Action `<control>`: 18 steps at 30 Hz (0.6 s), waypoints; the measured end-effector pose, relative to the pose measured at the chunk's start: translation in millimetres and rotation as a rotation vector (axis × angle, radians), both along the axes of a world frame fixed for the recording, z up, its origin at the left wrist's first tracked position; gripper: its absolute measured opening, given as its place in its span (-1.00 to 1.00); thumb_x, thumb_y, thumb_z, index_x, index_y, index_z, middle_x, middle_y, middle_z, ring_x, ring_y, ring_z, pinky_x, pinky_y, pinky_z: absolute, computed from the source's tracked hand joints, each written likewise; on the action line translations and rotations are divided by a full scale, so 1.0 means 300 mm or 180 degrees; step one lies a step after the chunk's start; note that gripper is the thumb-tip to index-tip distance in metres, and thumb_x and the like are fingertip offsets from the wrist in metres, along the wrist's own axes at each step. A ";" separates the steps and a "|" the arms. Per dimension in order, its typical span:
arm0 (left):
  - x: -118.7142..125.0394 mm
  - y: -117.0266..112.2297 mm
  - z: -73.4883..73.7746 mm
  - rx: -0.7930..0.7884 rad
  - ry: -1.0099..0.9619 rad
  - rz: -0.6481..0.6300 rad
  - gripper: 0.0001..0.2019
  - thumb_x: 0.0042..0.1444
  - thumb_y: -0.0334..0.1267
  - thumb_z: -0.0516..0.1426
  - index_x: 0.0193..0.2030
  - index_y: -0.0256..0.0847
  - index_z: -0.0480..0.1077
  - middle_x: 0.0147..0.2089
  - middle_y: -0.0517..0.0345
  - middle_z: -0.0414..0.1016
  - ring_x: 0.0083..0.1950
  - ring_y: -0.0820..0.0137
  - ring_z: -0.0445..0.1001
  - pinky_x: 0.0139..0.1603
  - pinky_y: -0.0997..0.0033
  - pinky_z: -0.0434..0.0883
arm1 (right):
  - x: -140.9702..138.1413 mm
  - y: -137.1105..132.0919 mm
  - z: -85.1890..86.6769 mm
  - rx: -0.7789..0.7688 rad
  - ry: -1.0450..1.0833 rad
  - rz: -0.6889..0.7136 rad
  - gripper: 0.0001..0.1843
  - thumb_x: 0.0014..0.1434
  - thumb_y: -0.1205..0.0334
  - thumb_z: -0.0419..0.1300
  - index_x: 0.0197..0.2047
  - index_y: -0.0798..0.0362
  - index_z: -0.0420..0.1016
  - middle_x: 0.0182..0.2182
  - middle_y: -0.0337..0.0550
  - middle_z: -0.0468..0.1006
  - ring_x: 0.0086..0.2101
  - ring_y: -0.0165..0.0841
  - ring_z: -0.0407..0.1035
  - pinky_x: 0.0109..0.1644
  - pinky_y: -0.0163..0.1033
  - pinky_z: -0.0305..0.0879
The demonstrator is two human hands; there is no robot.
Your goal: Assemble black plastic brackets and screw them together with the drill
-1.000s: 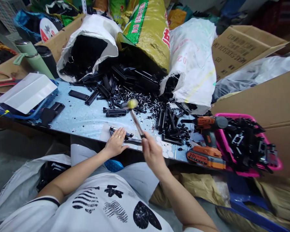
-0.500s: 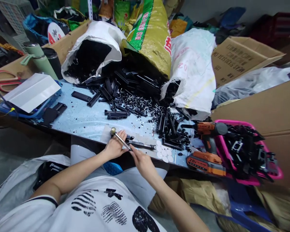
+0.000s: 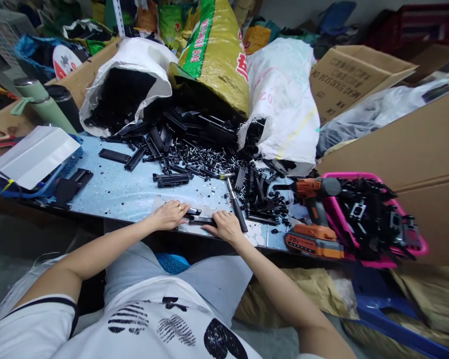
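At the table's front edge, a long black plastic part (image 3: 201,220) lies between my two hands. My left hand (image 3: 169,215) is closed over its left end, palm down, with a ring on one finger. My right hand (image 3: 226,227) grips the right end with thumb and fingers; the fingertips are partly hidden. Just right of that hand a hammer (image 3: 235,203) rests on the table, its head pointing away from me and its dark handle towards me. Several white round discs (image 3: 255,230) are on the surface beside the handle.
Small metal pins (image 3: 205,155) and black parts (image 3: 172,179) are heaped beyond my hands, before open sacks (image 3: 288,104). An orange cordless drill (image 3: 316,239) stands to the right, next to a pink basket (image 3: 327,209) of parts. A blue tray (image 3: 65,167) sits left.
My right hand has let go of the hammer, which now lies on the table to the right. Both hands now hold the black part. The view has shifted slightly.
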State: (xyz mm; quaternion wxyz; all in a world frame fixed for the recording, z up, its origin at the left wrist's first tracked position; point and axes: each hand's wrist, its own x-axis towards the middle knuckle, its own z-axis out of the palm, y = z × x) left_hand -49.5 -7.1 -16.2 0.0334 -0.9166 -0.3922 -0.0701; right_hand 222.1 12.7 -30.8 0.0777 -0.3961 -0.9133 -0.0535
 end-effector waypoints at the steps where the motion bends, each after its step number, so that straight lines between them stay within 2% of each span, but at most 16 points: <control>1: 0.006 0.019 0.017 -0.0106 0.0012 0.0128 -0.52 0.24 -0.01 -0.03 0.03 -0.45 0.35 -0.11 -0.17 0.43 -0.14 0.22 0.38 -0.18 0.27 0.30 | -0.018 0.009 0.003 -0.0044 0.0001 0.0076 -0.36 0.17 -0.30 -0.06 -0.43 0.17 0.40 -0.48 0.00 0.43 -0.39 -0.30 0.30 -0.29 -0.23 0.05; 3: 0.008 0.043 0.062 -0.0211 -0.0123 0.0305 -0.51 0.26 0.03 -0.09 -0.26 -0.39 0.43 -0.33 -0.08 0.43 -0.27 0.28 0.39 -0.30 0.34 0.27 | -0.034 0.026 0.040 -0.0076 0.0195 0.0367 -0.34 0.21 -0.29 -0.13 -0.52 0.16 0.33 -0.57 -0.06 0.38 -0.48 -0.36 0.24 -0.37 -0.26 -0.02; 5: 0.001 0.030 0.121 -0.0104 -0.0531 0.0233 -0.45 0.28 0.05 -0.16 -0.48 -0.33 0.37 -0.47 -0.01 0.38 -0.40 0.35 0.35 -0.39 0.38 0.21 | -0.035 0.026 0.121 -0.0120 0.0578 0.0842 -0.33 0.24 -0.26 -0.18 -0.54 0.15 0.28 -0.59 -0.09 0.34 -0.52 -0.41 0.20 -0.41 -0.27 -0.05; 8: 0.007 -0.071 0.230 -0.0019 -0.1711 -0.0292 -0.47 0.31 0.00 -0.19 -0.54 -0.30 0.27 -0.55 0.08 0.30 -0.50 0.44 0.26 -0.46 0.43 0.15 | -0.049 -0.030 0.277 -0.0574 0.1474 0.1775 -0.36 0.28 -0.21 -0.22 -0.56 0.12 0.22 -0.64 -0.16 0.25 -0.57 -0.44 0.12 -0.46 -0.28 -0.07; 10: 0.038 -0.167 0.302 -0.0525 -0.2608 -0.0670 -0.48 0.33 -0.04 -0.26 -0.49 -0.29 0.26 -0.56 0.11 0.26 -0.50 0.47 0.23 -0.45 0.46 0.17 | -0.085 -0.095 0.355 -0.1215 0.2179 0.2296 -0.42 0.31 -0.15 -0.22 -0.52 0.11 0.22 -0.66 -0.20 0.20 -0.58 -0.44 0.10 -0.47 -0.28 -0.05; 11: 0.061 -0.211 0.331 -0.0769 -0.2953 -0.0722 -0.48 0.33 -0.04 -0.29 -0.48 -0.28 0.24 -0.57 0.11 0.25 -0.51 0.48 0.22 -0.46 0.47 0.17 | -0.114 -0.131 0.375 -0.1536 0.2530 0.2511 -0.45 0.33 -0.11 -0.23 -0.50 0.09 0.21 -0.66 -0.21 0.20 -0.59 -0.44 0.09 -0.48 -0.29 -0.03; 13: 0.114 -0.278 0.369 -0.0964 -0.3530 -0.0830 -0.46 0.33 -0.01 -0.34 -0.49 -0.27 0.20 -0.59 0.12 0.21 -0.53 0.49 0.19 -0.48 0.47 0.16 | -0.192 -0.196 0.373 -0.1882 0.3261 0.2798 -0.51 0.33 -0.07 -0.23 -0.44 0.07 0.21 -0.65 -0.22 0.20 -0.60 -0.44 0.10 -0.49 -0.29 0.01; 14: 0.140 -0.297 0.375 -0.0873 -0.3743 -0.0820 -0.46 0.32 0.01 -0.34 -0.48 -0.26 0.19 -0.59 0.13 0.20 -0.54 0.49 0.18 -0.49 0.47 0.15 | -0.238 -0.222 0.352 -0.1830 0.3678 0.2754 -0.54 0.32 -0.09 -0.23 -0.40 0.06 0.21 -0.63 -0.22 0.22 -0.58 -0.44 0.13 -0.48 -0.30 0.06; 15: 0.162 -0.305 0.372 -0.0681 -0.3889 -0.0774 -0.46 0.32 0.03 -0.33 -0.47 -0.26 0.20 -0.58 0.13 0.21 -0.53 0.48 0.19 -0.48 0.46 0.17 | -0.285 -0.241 0.320 -0.1624 0.4146 0.2517 -0.54 0.30 -0.13 -0.24 -0.34 0.04 0.21 -0.58 -0.20 0.25 -0.55 -0.42 0.18 -0.44 -0.29 0.14; 17: 0.189 -0.296 0.340 -0.0169 -0.3955 -0.0526 -0.49 0.31 0.03 -0.28 -0.34 -0.27 0.29 -0.49 0.08 0.29 -0.43 0.44 0.29 -0.40 0.44 0.25 | -0.370 -0.249 0.237 -0.1027 0.4906 0.1421 -0.49 0.28 -0.18 -0.36 -0.19 0.00 0.19 -0.37 -0.10 0.32 -0.35 -0.34 0.30 -0.24 -0.17 0.28; 18: 0.192 -0.280 0.311 0.0075 -0.3865 -0.0391 -0.50 0.32 0.02 -0.27 -0.23 -0.28 0.33 -0.41 0.03 0.35 -0.33 0.40 0.35 -0.33 0.40 0.31 | -0.402 -0.233 0.194 -0.0813 0.5102 0.0871 -0.48 0.28 -0.14 -0.44 -0.12 -0.02 0.16 -0.24 -0.05 0.32 -0.22 -0.30 0.31 -0.12 -0.08 0.28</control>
